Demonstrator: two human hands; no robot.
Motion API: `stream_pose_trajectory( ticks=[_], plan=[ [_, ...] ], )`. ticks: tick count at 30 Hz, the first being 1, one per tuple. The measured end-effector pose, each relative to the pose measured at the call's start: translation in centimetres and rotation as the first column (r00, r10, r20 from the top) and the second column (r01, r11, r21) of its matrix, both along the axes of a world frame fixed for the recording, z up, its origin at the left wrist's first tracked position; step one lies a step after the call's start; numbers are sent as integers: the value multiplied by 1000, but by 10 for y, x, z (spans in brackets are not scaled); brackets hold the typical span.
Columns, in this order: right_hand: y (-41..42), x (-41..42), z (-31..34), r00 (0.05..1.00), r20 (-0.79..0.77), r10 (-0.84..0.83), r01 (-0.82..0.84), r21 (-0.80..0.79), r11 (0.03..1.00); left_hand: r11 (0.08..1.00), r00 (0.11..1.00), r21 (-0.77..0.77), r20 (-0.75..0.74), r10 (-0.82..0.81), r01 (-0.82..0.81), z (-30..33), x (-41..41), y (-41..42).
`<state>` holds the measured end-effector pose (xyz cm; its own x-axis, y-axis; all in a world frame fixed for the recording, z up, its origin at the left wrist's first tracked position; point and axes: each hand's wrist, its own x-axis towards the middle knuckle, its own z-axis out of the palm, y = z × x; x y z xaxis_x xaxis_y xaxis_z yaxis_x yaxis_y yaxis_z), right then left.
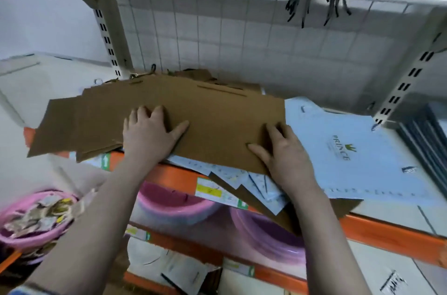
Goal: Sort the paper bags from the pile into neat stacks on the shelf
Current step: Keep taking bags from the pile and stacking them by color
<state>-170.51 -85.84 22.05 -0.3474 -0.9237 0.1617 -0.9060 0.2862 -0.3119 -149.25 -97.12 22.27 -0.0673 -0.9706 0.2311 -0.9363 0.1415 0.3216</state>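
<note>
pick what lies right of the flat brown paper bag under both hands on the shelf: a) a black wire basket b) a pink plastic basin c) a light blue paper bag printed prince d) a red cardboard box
c, the light blue paper bag printed PRINCE lies flat on the shelf just right of the flat brown paper bag, on which the left hand and right hand rest.

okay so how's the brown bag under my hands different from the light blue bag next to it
The brown paper bag is plain; the light blue bag carries printed lettering. The left hand and right hand both press the brown one; neither rests fully on the blue one. Brown lies centre, blue to its right. Both lie flat on the shelf.
</note>
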Motion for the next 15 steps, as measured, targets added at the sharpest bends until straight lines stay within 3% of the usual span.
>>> stream_pose_trajectory(
  ticks=[8,11,15],
  plan=[
    [2,7,-1,986,-55,-160,155,-86,984,998,995,3,-81,62,-62,15,12,-19],
    [1,7,-3,979,-47,-200,194,-95,976,993,981,84,-172,93,-80,18,18,-29],
    [3,7,-1,978,-2,-211,209,-111,972,999,940,-14,-339,25,-32,14,25,-33]
  ],
)
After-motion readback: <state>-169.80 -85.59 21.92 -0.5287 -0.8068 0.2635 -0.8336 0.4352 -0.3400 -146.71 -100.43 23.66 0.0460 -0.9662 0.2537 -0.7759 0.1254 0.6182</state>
